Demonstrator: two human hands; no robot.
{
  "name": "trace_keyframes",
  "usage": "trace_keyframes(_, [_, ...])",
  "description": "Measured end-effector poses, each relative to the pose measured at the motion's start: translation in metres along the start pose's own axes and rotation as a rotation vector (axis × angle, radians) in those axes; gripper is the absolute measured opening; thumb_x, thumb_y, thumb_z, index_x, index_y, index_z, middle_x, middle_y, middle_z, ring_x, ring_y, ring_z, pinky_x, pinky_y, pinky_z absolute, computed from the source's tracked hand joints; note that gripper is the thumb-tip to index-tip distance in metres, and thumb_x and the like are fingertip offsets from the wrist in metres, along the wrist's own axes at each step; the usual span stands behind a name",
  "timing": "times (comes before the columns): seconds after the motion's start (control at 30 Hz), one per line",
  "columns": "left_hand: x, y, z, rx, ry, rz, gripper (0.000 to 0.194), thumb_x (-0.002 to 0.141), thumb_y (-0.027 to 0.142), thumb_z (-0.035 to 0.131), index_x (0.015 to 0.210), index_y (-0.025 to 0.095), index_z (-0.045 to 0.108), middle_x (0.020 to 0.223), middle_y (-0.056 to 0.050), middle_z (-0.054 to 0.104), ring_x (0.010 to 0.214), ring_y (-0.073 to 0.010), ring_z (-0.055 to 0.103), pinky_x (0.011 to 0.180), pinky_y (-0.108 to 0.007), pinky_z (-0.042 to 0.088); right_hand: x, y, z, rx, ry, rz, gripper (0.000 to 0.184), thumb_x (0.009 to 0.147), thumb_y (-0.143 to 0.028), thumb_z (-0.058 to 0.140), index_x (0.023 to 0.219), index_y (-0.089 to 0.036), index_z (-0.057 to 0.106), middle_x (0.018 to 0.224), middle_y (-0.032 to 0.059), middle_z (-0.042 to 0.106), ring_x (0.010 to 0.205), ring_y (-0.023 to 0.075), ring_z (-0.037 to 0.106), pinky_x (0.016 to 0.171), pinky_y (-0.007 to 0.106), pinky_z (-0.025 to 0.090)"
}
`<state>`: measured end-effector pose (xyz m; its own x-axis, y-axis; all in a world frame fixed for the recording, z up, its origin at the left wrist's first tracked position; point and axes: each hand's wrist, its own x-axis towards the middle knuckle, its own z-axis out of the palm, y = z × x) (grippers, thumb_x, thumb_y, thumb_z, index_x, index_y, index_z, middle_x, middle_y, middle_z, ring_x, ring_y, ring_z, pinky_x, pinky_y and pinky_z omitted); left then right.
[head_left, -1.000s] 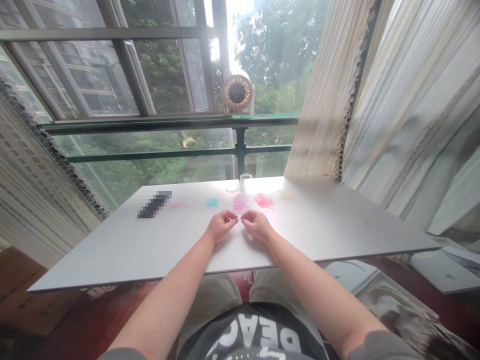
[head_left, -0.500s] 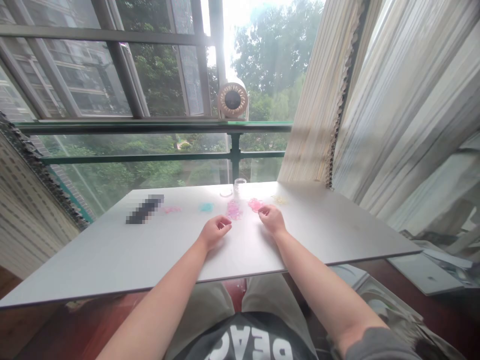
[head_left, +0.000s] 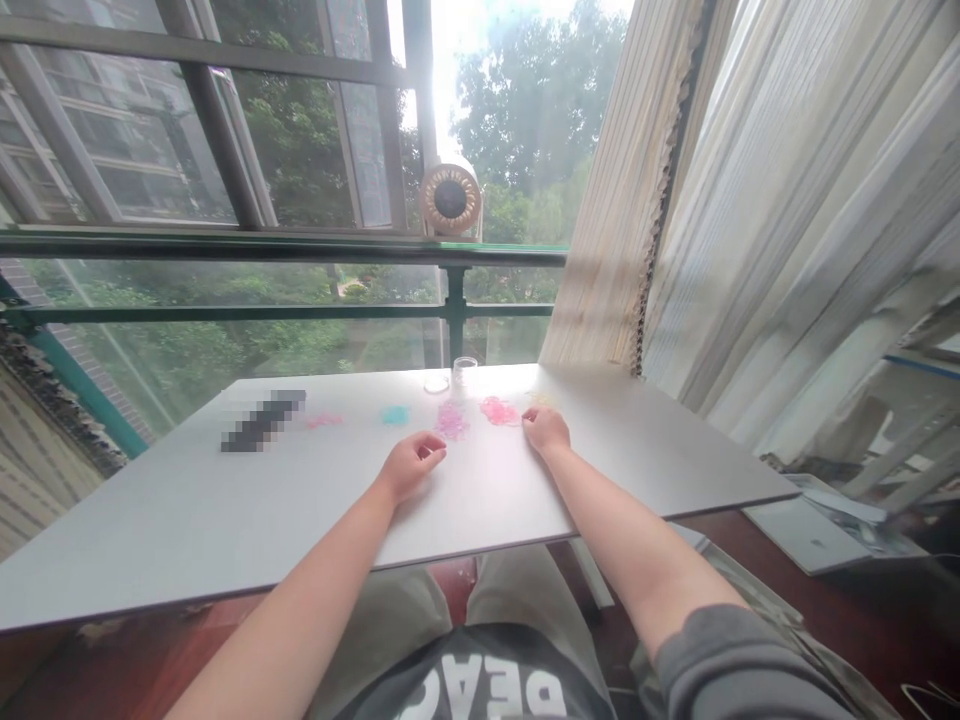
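Observation:
My left hand (head_left: 412, 466) rests on the white table, fingers curled and thumb close to the forefinger; anything it holds is too small to make out. Just beyond it lies a purple-pink pile (head_left: 451, 420) of tiny pieces. My right hand (head_left: 547, 430) is closed in a pinch, its contents hidden. It partly covers a pale yellow pile (head_left: 543, 399). Left of those fingers sits a red-pink pile (head_left: 499, 410). Further left are a teal pile (head_left: 395, 415) and a sparse pink pile (head_left: 324, 421). The pieces' kind is too small to tell.
A clear cup (head_left: 464, 376) stands at the table's (head_left: 300, 520) back edge beside a clear round lid or ring (head_left: 436, 385). A blurred dark object (head_left: 262, 422) lies at left. Behind are a green railing (head_left: 337, 312), a round fan-like device (head_left: 451, 199) and a curtain (head_left: 607, 200).
My right hand has moved rightward from the red-pink pile to the yellow one. My left hand has stayed nearly in place. The whole view has turned slightly to the right.

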<state>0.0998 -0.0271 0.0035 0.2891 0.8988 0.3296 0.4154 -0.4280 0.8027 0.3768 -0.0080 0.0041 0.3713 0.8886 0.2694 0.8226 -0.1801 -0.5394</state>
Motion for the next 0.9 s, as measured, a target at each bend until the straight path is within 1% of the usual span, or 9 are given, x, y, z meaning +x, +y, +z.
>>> trace_keyframes(0.2, [0.001, -0.001, 0.001, 0.002, -0.004, 0.001, 0.023, 0.071, 0.038, 0.059, 0.078, 0.017, 0.064, 0.066, 0.0, 0.061, 0.059, -0.0129, 0.052, 0.059, -0.025, 0.041, -0.001, -0.001, -0.002, -0.038, -0.03, -0.006, 0.024, 0.077, -0.023, 0.052, 0.089, -0.025, 0.072, 0.1, 0.0041, 0.067, 0.085, 0.0185, 0.062, 0.068, 0.024, 0.043])
trace_keyframes(0.33, [0.001, -0.002, 0.001, 0.004, -0.012, 0.002, 0.023, 0.072, 0.037, 0.058, 0.079, 0.017, 0.064, 0.066, 0.0, 0.061, 0.058, -0.0124, 0.051, 0.057, -0.024, 0.04, -0.003, 0.0, -0.001, -0.041, -0.038, -0.02, 0.024, 0.077, -0.023, 0.052, 0.089, -0.024, 0.073, 0.1, 0.0049, 0.067, 0.085, 0.0189, 0.062, 0.07, 0.025, 0.044])
trace_keyframes(0.47, [0.001, -0.003, 0.001, 0.011, -0.013, 0.002, 0.023, 0.072, 0.038, 0.058, 0.079, 0.017, 0.063, 0.066, 0.0, 0.06, 0.059, -0.0126, 0.051, 0.057, -0.024, 0.04, -0.003, 0.001, 0.0, -0.017, -0.04, -0.041, 0.024, 0.077, -0.022, 0.053, 0.089, -0.025, 0.073, 0.098, 0.005, 0.067, 0.085, 0.0197, 0.062, 0.073, 0.027, 0.044])
trace_keyframes(0.57, [0.001, -0.004, 0.001, 0.018, -0.016, 0.001, 0.023, 0.072, 0.039, 0.058, 0.079, 0.017, 0.063, 0.065, 0.0, 0.06, 0.058, -0.0128, 0.051, 0.057, -0.024, 0.039, -0.003, 0.003, 0.002, 0.017, -0.037, -0.056, 0.024, 0.077, -0.022, 0.052, 0.089, -0.024, 0.073, 0.101, 0.0054, 0.067, 0.087, 0.0206, 0.062, 0.075, 0.028, 0.044])
trace_keyframes(0.67, [0.001, -0.005, 0.001, 0.027, -0.021, -0.003, 0.023, 0.072, 0.038, 0.058, 0.08, 0.017, 0.063, 0.064, 0.0, 0.059, 0.058, -0.0128, 0.051, 0.057, -0.025, 0.039, -0.003, 0.007, 0.003, 0.07, -0.012, -0.059, 0.029, 0.078, -0.02, 0.048, 0.096, -0.023, 0.07, 0.107, 0.0056, 0.066, 0.091, 0.0205, 0.061, 0.078, 0.028, 0.043])
trace_keyframes(0.77, [0.0, -0.006, 0.001, 0.041, -0.022, -0.004, 0.024, 0.073, 0.039, 0.057, 0.08, 0.017, 0.064, 0.064, 0.0, 0.059, 0.059, -0.0131, 0.051, 0.059, -0.025, 0.04, -0.002, 0.011, 0.004, 0.13, 0.027, -0.04, 0.035, 0.079, -0.017, 0.04, 0.103, -0.021, 0.066, 0.099, 0.0052, 0.067, 0.088, 0.0193, 0.061, 0.075, 0.027, 0.044])
trace_keyframes(0.9, [0.002, -0.006, 0.0, 0.057, -0.033, 0.007, 0.024, 0.074, 0.039, 0.056, 0.081, 0.017, 0.064, 0.066, -0.001, 0.061, 0.061, -0.0139, 0.053, 0.059, -0.026, 0.041, 0.0, 0.016, 0.005, 0.187, 0.079, -0.01, 0.035, 0.078, -0.017, 0.034, 0.098, -0.019, 0.063, 0.084, 0.0039, 0.068, 0.076, 0.0182, 0.061, 0.067, 0.026, 0.044])
